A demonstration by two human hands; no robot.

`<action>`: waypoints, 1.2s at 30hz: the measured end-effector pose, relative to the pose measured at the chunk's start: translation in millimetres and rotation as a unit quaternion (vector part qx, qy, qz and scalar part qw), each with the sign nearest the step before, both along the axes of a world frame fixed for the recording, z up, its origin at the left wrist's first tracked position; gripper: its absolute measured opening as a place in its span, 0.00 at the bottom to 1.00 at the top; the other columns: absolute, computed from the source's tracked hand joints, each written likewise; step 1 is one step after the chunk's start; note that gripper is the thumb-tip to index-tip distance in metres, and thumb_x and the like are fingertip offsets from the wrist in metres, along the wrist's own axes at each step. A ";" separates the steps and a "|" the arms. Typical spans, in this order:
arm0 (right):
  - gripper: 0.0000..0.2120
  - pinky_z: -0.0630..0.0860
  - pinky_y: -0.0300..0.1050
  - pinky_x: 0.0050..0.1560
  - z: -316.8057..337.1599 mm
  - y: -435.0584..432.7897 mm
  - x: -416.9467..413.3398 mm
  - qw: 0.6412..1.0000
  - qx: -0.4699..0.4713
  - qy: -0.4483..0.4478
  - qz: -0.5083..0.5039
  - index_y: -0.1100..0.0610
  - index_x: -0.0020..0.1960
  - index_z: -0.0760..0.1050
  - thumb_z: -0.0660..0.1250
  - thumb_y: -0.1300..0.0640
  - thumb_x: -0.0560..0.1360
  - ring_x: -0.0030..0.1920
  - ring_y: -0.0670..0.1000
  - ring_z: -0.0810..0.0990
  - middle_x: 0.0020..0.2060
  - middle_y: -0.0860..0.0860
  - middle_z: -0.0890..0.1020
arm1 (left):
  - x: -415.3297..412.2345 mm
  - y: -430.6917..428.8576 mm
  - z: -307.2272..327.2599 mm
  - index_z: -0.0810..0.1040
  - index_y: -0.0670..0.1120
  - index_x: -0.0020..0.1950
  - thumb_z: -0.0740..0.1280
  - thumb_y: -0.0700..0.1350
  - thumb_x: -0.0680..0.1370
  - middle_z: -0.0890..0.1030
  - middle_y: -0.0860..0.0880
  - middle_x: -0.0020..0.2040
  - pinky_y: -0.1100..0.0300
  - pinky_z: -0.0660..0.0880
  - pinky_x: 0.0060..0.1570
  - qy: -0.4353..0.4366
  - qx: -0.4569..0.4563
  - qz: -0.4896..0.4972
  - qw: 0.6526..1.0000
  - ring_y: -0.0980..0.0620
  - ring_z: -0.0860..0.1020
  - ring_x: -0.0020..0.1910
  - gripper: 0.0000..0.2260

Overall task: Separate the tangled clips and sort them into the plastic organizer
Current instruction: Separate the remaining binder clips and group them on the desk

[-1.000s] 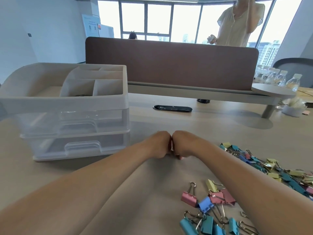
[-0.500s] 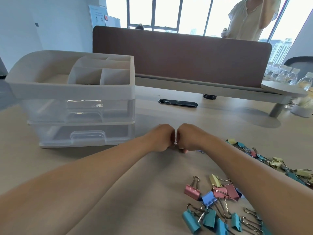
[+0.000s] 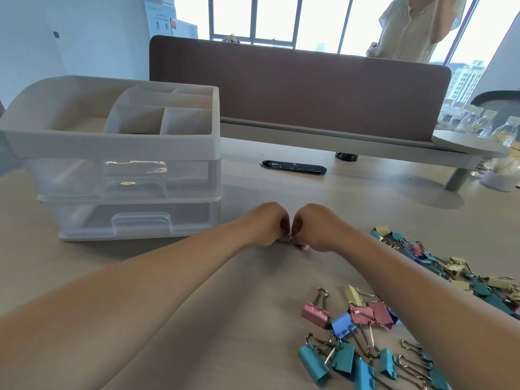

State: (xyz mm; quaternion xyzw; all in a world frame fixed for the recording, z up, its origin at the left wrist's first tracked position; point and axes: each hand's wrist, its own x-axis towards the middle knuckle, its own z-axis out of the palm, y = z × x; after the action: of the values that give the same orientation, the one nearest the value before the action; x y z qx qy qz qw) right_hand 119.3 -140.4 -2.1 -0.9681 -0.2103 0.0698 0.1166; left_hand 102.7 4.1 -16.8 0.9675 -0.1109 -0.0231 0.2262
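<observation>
Toward the left edge of the pale wooden table (image 3: 197, 305) stands a translucent white plastic organizer (image 3: 112, 142). It has two clear drawers, both closed, stacked under an open top tray that is split into compartments. Something dark lies low in one front compartment, too hidden to name.

Just right of the organizer's lower drawer, about mid-table, the person's two fists meet knuckle to knuckle. The left hand (image 3: 267, 223) and the right hand (image 3: 315, 229) both have their fingers curled in tight. Between them they pinch a small clip (image 3: 290, 237), of which only a glint of silver wire shows. Its colour is hidden by the fingers.

Beyond the hands, a black oval cable port (image 3: 293, 167) sits flush in the table, and a long brown divider panel (image 3: 295, 88) runs along the far edge.

Near the front edge, right of centre, lie loose clips (image 3: 360, 333) in pink, blue, teal and yellow. Some have their wire handles crossing, and the right forearm lies across part of them. Further right, toward the right edge, a tangled heap (image 3: 450, 266) of yellow, teal and blue clips stretches away.

At the far right corner clear water bottles (image 3: 478, 122) stand on a round shelf. A person in a cream blouse (image 3: 405, 29) stands behind the divider.
</observation>
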 end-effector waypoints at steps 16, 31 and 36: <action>0.04 0.80 0.49 0.44 1.8 1.4 4.5 0.997 -0.067 0.021 -0.012 0.63 0.40 0.83 0.72 0.63 0.67 0.43 0.57 0.84 0.38 0.58 0.86 | -5.7 -1.6 6.9 0.81 0.41 0.53 0.64 0.41 0.78 0.82 0.42 0.52 0.60 0.68 0.43 -0.011 0.086 -0.025 0.996 0.43 0.78 0.52 0.08; 0.04 0.70 0.46 0.32 1.4 1.1 -4.4 0.997 -0.079 -0.004 0.009 0.63 0.33 0.76 0.65 0.65 0.67 0.30 0.57 0.74 0.28 0.57 0.76 | -10.0 -2.1 4.4 0.82 0.45 0.48 0.67 0.41 0.76 0.83 0.47 0.48 0.63 0.65 0.33 -0.024 0.031 -0.015 0.999 0.50 0.76 0.44 0.04; 0.06 0.78 0.50 0.40 -0.8 -3.7 -3.4 0.999 -0.025 -0.023 0.009 0.63 0.42 0.82 0.67 0.62 0.69 0.42 0.58 0.81 0.40 0.59 0.83 | -10.7 -2.7 4.9 0.82 0.44 0.49 0.66 0.41 0.76 0.83 0.45 0.49 0.61 0.68 0.42 -0.028 0.030 -0.014 0.999 0.47 0.79 0.49 0.06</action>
State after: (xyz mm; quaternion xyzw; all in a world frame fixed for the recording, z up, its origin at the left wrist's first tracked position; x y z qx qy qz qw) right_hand 115.8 -144.1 -2.9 -0.9702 -0.2199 0.0540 0.0867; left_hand 92.0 1.4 -11.9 0.9725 -0.1299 -0.0023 0.1931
